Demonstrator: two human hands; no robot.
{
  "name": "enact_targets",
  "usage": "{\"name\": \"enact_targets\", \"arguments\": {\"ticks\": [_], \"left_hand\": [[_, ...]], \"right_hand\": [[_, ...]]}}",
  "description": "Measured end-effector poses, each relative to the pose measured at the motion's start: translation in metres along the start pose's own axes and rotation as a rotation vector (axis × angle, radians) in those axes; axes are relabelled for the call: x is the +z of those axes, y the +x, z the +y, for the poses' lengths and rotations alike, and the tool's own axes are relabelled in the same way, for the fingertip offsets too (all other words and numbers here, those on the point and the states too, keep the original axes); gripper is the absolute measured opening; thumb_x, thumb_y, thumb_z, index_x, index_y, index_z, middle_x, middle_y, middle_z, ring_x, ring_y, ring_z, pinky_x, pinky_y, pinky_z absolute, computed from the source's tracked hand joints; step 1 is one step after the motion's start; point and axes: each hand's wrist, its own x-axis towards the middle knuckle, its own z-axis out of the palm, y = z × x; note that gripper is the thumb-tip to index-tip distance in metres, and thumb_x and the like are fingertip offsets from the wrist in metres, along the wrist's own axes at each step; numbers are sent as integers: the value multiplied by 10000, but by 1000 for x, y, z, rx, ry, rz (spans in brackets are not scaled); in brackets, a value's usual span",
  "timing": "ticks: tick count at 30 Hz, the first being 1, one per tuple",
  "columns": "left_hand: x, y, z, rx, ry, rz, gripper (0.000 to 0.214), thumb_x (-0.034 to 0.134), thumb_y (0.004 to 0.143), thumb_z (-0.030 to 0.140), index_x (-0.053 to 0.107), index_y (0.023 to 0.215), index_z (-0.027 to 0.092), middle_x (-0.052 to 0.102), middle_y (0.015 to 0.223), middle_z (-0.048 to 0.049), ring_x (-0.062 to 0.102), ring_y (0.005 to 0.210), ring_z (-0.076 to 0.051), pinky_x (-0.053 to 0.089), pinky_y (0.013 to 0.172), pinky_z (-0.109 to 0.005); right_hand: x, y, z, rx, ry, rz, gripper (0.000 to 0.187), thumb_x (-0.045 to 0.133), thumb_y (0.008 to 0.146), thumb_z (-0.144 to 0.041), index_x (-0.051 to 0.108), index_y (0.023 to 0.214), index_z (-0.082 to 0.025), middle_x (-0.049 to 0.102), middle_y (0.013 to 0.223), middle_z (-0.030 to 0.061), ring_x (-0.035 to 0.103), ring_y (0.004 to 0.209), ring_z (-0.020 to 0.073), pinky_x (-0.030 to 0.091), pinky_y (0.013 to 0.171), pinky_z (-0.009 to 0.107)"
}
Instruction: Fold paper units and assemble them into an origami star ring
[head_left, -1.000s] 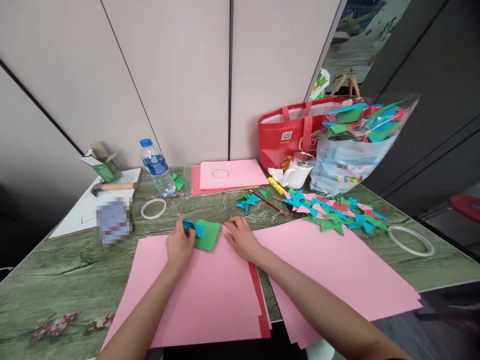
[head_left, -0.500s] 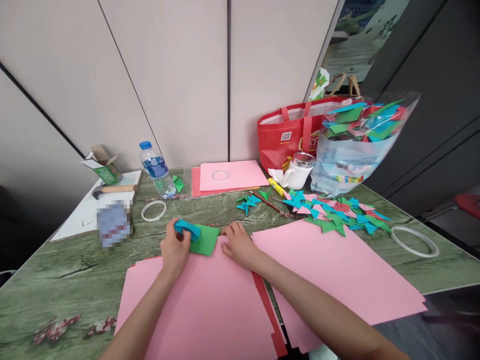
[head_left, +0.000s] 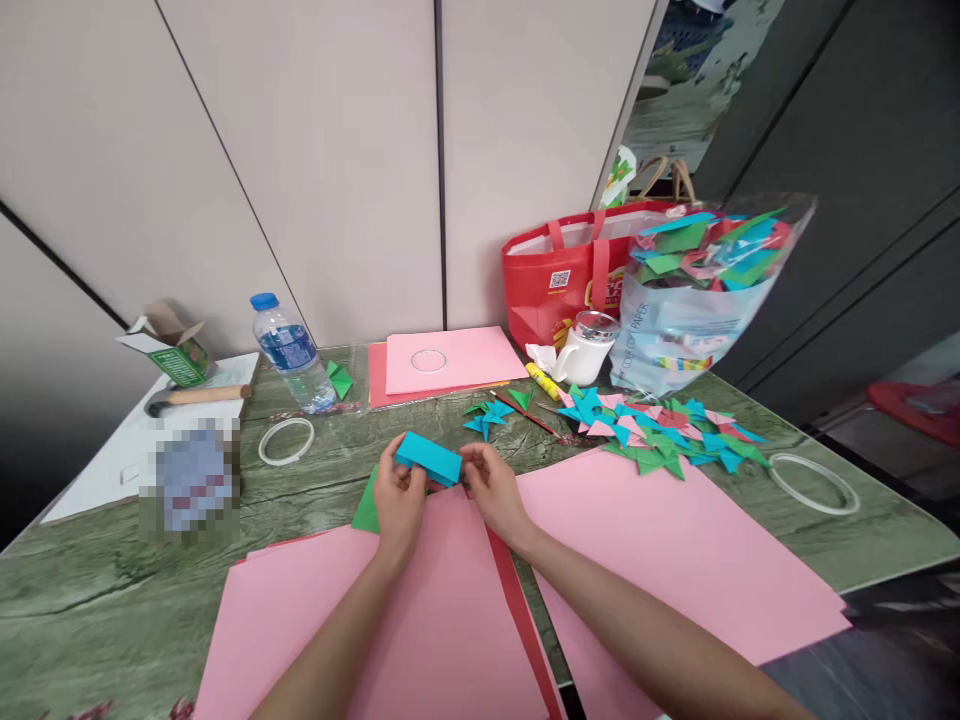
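Observation:
A folded strip of blue paper (head_left: pixel 429 458) is held up above the far edge of a stack of pink sheets (head_left: pixel 420 610). My left hand (head_left: pixel 400 500) pinches its left end between thumb and fingers. At the right end, my right hand (head_left: pixel 496 490) grips the strip with bent fingertips. Green paper (head_left: pixel 366 507) lies beneath my left hand, partly hidden by it. A second stack of pink sheets (head_left: pixel 675 560) lies to the right, under my right forearm.
Behind my hands are pointed paper pieces (head_left: pixel 660 430), a white mug (head_left: pixel 589 348), a yellow glue stick (head_left: pixel 542 381) and a water bottle (head_left: pixel 291 355). A red bag (head_left: pixel 536 290) and a plastic bag of folded paper (head_left: pixel 667 325) stand at the back right. A hammer (head_left: pixel 199 396) lies left.
The blue paper has moved right, away from above the green paper, and now shows as a long strip. My right hand has come off the pink sheets onto its right end. The view has shifted slightly.

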Motion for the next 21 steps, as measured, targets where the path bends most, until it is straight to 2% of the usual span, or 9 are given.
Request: {"name": "enact_targets", "arguments": {"ticks": [2,3,6,8,13,15,18,21], "left_hand": [[-3,-1,-1,-13,38,-8,470,518,714,214,425,1173,188,606,615,34,591,490,-138,503,487,-257],[-4,-1,0,-10,67,-15,469,521,715,209,431,1175,192,607,609,35,590,486,-136,498,486,-251],[-5,-3,2,40,167,-36,460,538,710,191,468,1164,205,633,687,15,604,554,-135,489,527,-237],[-5,-3,3,81,216,-47,431,552,703,188,507,1131,200,650,790,-14,617,644,-143,486,573,-235],[-6,1,3,48,162,-100,431,601,699,261,520,1112,170,671,851,-44,631,758,-177,494,639,-256],[-6,3,4,38,149,-125,350,614,697,298,577,1015,159,677,844,-42,629,755,-180,494,651,-262],[-6,4,7,34,154,-196,232,611,704,333,643,840,147,685,789,-28,619,708,-176,492,650,-268],[-6,2,9,-29,73,-276,245,603,714,346,653,850,148,694,759,-24,617,662,-178,493,621,-278]], "right_hand": [[-4,2,-6,-23,106,70,207,383,868,-249,519,1011,-186,597,984,73,577,865,179,470,761,325],[-6,3,-10,-60,119,57,228,421,859,-285,526,1038,-190,589,1036,78,571,913,186,465,790,328],[-7,0,-20,-171,85,-69,378,588,765,-334,521,1116,-210,567,1127,75,547,999,211,456,842,336],[-6,-2,-21,-198,55,-123,424,631,732,-324,524,1128,-221,577,1125,69,549,1007,218,454,851,339],[-5,-5,-15,-131,92,-180,396,537,799,-302,492,1186,-229,592,1129,69,588,955,208,495,700,281],[-5,-4,-14,-104,103,-171,343,462,842,-304,502,1171,-215,627,1039,67,607,874,191,484,661,267],[-6,-2,-13,-30,84,-101,271,404,869,-327,567,1035,-188,635,768,31,581,664,155,453,593,256],[-6,2,-7,54,179,-30,231,452,840,-362,583,892,-179,602,707,20,552,617,145,448,561,251]]}}
